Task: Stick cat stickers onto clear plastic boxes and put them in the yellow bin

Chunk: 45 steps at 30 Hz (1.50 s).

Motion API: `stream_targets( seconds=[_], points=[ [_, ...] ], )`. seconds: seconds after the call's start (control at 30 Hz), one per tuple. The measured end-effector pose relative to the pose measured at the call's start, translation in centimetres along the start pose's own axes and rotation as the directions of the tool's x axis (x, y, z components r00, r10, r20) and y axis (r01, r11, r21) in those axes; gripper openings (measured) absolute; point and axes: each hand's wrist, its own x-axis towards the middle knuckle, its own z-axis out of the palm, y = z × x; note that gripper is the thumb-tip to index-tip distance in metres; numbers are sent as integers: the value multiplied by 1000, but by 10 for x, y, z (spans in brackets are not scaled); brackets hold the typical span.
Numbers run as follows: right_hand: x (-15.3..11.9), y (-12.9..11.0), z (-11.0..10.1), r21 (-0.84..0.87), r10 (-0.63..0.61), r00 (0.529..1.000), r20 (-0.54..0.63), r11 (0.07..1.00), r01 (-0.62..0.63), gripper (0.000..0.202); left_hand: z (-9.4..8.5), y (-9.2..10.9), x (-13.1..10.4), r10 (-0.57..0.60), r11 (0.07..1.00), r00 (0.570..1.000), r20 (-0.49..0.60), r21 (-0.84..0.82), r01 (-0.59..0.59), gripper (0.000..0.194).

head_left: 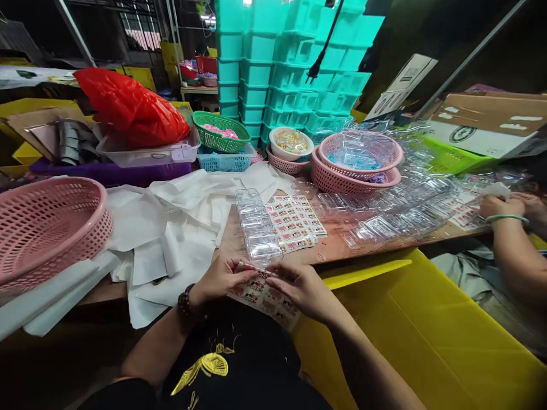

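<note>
A sticker sheet (256,290) printed with small cartoon figures is held at its upper edge between my two hands, over my lap. My left hand (220,280), with a beaded bracelet at the wrist, pinches its left side. The right side is pinched by my right hand (301,287). Along the top the sheet looks folded or curled between the fingertips. Just beyond my hands, a row of clear plastic cases (256,225) lies on the table. Beside them rests a stack of similar sticker sheets (294,222).
White backing paper (175,222) covers the table's left part, near a pink basket (92,228). More baskets (356,181) and clear packaging (397,219) stand farther right. Teal crates (286,68) rise behind. Another person's hands (502,208) work at far right. A yellow box (405,324) is beside me.
</note>
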Motion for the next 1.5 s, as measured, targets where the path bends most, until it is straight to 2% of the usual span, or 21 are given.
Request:
stream_targets(
  seconds=[0.13,0.23,0.33,0.4,0.5,0.53,0.6,0.67,0.7,0.77,0.83,0.87,0.93,1.0,1.1,1.23,1.5],
  points=[
    [-4,18,14,88,63,987,-149,995,-50,26,13,-18,4,-32,999,997,-71,-6,31,43],
    [-7,36,24,116,89,961,-263,991,-60,26,21,-28,7,-110,993,993,-49,-43,108,47],
    [-10,53,24,-73,-66,933,-354,996,42,18,23,-33,10,-237,958,971,34,-160,239,52],
    [-12,60,19,-212,-206,935,-289,966,147,17,21,-33,12,-305,921,949,74,-232,314,54],
    [-11,62,8,-266,-345,934,-93,912,311,27,17,-32,13,-370,892,925,91,-243,381,51],
    [-11,59,4,-253,-381,921,-81,902,351,26,15,-31,12,-381,889,920,92,-235,392,49],
    [-8,51,-4,-207,-401,893,-205,909,361,23,13,-30,10,-371,904,926,71,-200,378,44],
    [-4,40,-12,-172,-375,872,-315,926,336,22,11,-27,6,-327,937,944,41,-118,329,40],
    [0,34,-17,-162,-358,876,-324,933,321,21,10,-25,4,-295,953,955,33,-59,296,38],
    [12,26,-29,-131,-284,917,-281,958,256,16,8,-23,1,-195,977,981,16,87,193,32],
    [30,23,-40,-4,-104,975,-199,994,105,14,7,-21,-1,6,964,1000,-20,264,-1,24],
    [41,24,-45,80,15,990,-138,997,-4,18,6,-21,-1,138,924,989,-44,364,-113,21],
    [63,28,-50,199,194,981,23,961,-195,31,5,-21,1,373,786,926,-60,550,-281,14],
    [82,35,-52,234,280,946,163,921,-312,40,4,-22,4,486,659,873,-47,676,-330,11],
    [100,44,-49,213,316,916,246,905,-369,45,4,-25,8,518,578,855,-26,748,-327,10],
    [108,47,-47,181,322,903,286,907,-381,44,4,-27,10,508,570,861,-13,755,-325,9],
    [107,47,-44,135,358,896,261,906,-401,47,3,-30,10,507,545,862,-2,776,-319,8]
  ],
)
